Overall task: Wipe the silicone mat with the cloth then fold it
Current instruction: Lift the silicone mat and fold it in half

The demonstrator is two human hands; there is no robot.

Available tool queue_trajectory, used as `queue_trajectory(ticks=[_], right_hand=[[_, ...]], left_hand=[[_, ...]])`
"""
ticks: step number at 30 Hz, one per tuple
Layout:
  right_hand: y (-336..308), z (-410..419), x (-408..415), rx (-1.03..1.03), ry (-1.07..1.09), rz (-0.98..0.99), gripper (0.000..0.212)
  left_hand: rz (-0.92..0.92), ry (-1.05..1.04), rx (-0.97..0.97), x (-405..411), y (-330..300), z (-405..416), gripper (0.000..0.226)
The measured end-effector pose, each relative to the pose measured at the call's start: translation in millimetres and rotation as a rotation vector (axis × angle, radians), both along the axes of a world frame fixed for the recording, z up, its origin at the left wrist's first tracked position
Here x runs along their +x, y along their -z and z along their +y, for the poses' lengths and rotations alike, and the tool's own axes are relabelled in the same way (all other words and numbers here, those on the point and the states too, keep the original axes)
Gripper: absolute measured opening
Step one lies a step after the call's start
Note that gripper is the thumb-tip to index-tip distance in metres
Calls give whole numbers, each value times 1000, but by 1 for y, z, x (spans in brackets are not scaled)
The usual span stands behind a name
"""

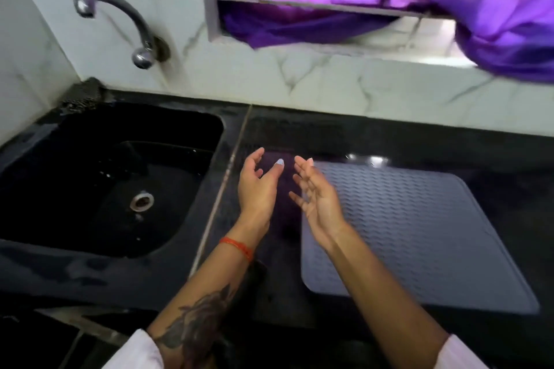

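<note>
Left hand (258, 186) and right hand (314, 192) raised side by side over the dark desk (269, 293), palms turned toward each other, fingers loose and spread, holding nothing and not touching. Grey ribbed mat (419, 234) flat on the desk just to the right of the right hand, its left edge passing under that hand and forearm; unfolded. No cloth for wiping to be made out near either hand. Red thread band (238, 247) around the left wrist, a tattoo (198, 326) on the left forearm, pale sleeves (135, 353) at both elbows. Black sink (75, 234) to the left of the left hand, a metal drain (141, 200) in its floor, a seam line in the desk between sink and hands. Curved metal tap (120, 21) on the white tiled wall beyond the sink. Purple curtain (449, 3) hanging over a window frame past the hands, spilling onto the ledge at far right.
</note>
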State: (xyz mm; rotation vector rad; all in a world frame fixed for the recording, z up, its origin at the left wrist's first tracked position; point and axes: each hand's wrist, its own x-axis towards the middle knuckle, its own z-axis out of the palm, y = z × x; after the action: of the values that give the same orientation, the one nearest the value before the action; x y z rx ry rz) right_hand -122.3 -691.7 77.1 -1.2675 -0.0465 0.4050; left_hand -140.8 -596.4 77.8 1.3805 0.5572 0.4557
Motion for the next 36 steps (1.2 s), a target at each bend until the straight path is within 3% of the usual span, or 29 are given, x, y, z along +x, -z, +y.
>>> queue_trajectory(ticks=[4,10,14,22,30,36], right_hand=[[11,-68,-18,-24,67,46,43],[23,-145,-32,5,181,90,41],[32,-177,-34,23,278,95,56],[48,-222,-17,-27,461,87,63],[50,-286,31,-70,665,111,44],[55,-312,70,-207,620,127,30]], left_hand=[[45,62,-10,-13,12,-64,44],[101,147,18,-18,31,-126,38],[110,198,32,-9,45,-148,40],[145,285,52,19,69,-157,39],[179,251,66,44,75,-154,43],[220,162,47,58,74,-164,44]])
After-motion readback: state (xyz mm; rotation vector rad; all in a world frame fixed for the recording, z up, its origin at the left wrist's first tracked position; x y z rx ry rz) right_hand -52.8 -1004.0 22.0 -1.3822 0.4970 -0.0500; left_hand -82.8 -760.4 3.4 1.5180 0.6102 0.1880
